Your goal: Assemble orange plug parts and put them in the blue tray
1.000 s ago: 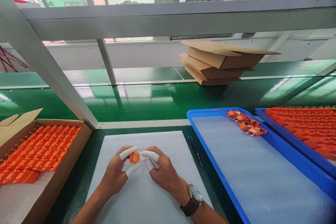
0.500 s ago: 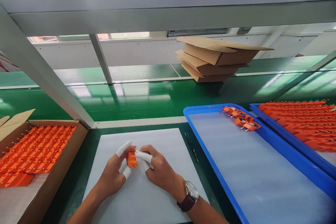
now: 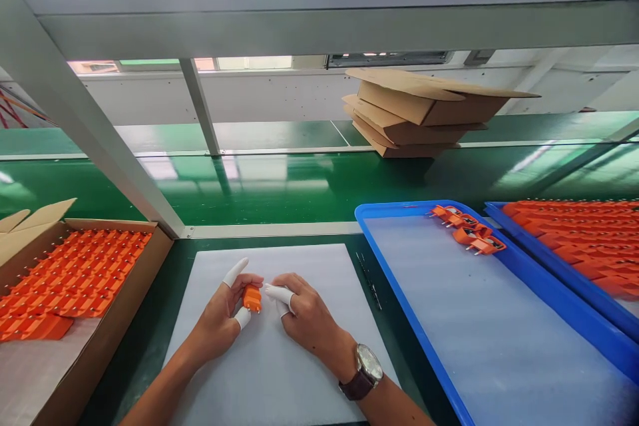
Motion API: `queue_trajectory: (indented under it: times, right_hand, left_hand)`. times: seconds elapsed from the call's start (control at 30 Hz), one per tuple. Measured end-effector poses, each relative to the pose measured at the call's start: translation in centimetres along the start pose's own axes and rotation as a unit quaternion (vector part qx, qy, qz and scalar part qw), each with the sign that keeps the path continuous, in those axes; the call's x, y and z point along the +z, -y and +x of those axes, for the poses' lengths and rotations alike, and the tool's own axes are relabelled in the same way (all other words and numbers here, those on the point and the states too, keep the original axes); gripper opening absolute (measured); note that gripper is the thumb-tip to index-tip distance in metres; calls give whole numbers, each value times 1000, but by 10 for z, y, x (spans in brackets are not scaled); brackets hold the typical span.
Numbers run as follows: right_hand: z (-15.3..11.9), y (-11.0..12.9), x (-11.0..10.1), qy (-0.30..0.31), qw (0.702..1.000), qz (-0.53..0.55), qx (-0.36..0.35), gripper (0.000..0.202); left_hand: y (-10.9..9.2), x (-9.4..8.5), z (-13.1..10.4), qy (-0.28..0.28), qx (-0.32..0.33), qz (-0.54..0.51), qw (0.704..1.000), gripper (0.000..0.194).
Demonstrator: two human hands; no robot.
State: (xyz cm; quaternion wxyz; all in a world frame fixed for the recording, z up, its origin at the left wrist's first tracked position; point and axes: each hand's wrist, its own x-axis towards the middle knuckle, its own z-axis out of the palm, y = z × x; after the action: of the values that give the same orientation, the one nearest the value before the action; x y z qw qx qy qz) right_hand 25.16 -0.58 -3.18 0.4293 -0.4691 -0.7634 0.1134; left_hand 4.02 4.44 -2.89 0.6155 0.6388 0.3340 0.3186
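Observation:
An orange two-pin plug (image 3: 252, 299) is held in my left hand (image 3: 218, 326), its metal pins pointing down toward me. The thumb and fingers close around its sides, and the index finger in a white finger cot sticks up. Just right of the plug, apart from it, is my right hand (image 3: 312, 326). Its fingers are curled, with white-covered tips drawn together; whether anything tiny sits between them is hidden. Beneath both hands lies a white sheet (image 3: 299, 379) on the green table.
At left stands a cardboard box (image 3: 124, 299) with rows of orange plugs. A blue tray (image 3: 399, 339) at right holds several plugs; another blue tray (image 3: 564, 279) is densely filled. A thin dark tool (image 3: 369, 281) lies between sheet and tray. Cardboard boxes (image 3: 424, 113) are stacked behind the metal frame (image 3: 319, 26).
My right fingertips have drawn back from the plug, leaving a small gap. The plug has turned slightly in my left hand. The whole view has shifted a little.

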Motion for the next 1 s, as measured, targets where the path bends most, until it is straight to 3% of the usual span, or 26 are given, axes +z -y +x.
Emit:
queue_trajectory:
  times: [0.27,0.57,0.8,1.0]
  right_hand:
    - [-1,2,5,50,997,55,-18,68]
    - [-8,0,10,78,992,-88,-52,46]
    - [-9,-3,11,94,986,-120,-64,39]
    - [-7,-7,5,82,981,-162,-69,25]
  left_hand:
    - [1,3,0,2,11,29,1000,81]
    - [6,-1,-2,-6,-33,75,997,81]
    - [13,-4,-1,-2,-55,108,993,80]
    - [7,-2,-1,1,-29,123,992,76]
